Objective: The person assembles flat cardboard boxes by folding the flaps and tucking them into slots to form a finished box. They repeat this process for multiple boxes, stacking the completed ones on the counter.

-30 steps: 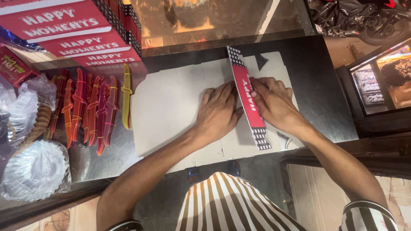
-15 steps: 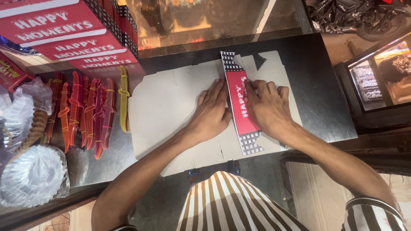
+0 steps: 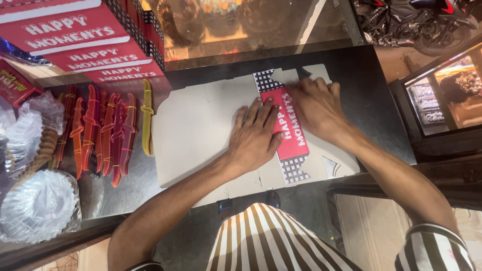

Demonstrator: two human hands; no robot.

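On the dark tabletop [image 3: 371, 100] lay a flat, unfolded cardboard box [image 3: 196, 130]. My left hand [image 3: 256, 138] pressed it, grip spread flat beside its red panel [image 3: 290, 125]. My right hand [image 3: 317, 106], fingers loosely apart, pressed the panel's far end.

dark counter [image 3: 374, 95] | flat cardboard box blank [image 3: 201, 130] | bundled plastic knives [image 3: 100, 133] | bagged foil plates [image 3: 37, 206]
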